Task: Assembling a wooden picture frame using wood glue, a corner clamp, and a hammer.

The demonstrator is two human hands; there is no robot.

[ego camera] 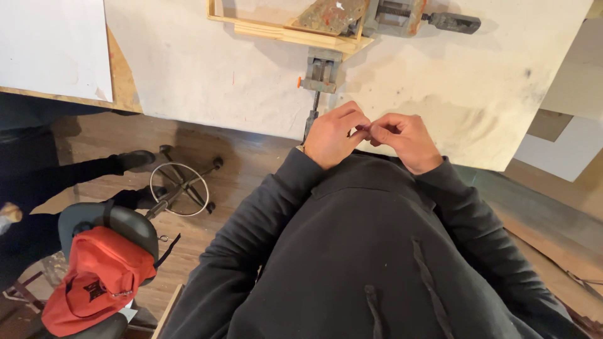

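Wood plank floor point(251, 163), pale worktable point(471, 75), stool point(182, 185), red backpack point(94, 279)

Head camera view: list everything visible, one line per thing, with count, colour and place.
worktable: one, whitish stained top, across the upper frame
wooden frame: one, pale wood, top centre on the table
corner clamps: two, grey metal, holding the frame corner
white sheet: one, top left
stool: one, dark metal base with a ring, on the wood floor at left
backpack: one, red, on a black chair at lower left
another person's legs: dark clothes, far left
black hoodie: one, worn by the person, lower centre
left hand and right hand: fingertips pinched together over something tiny, too small to identify
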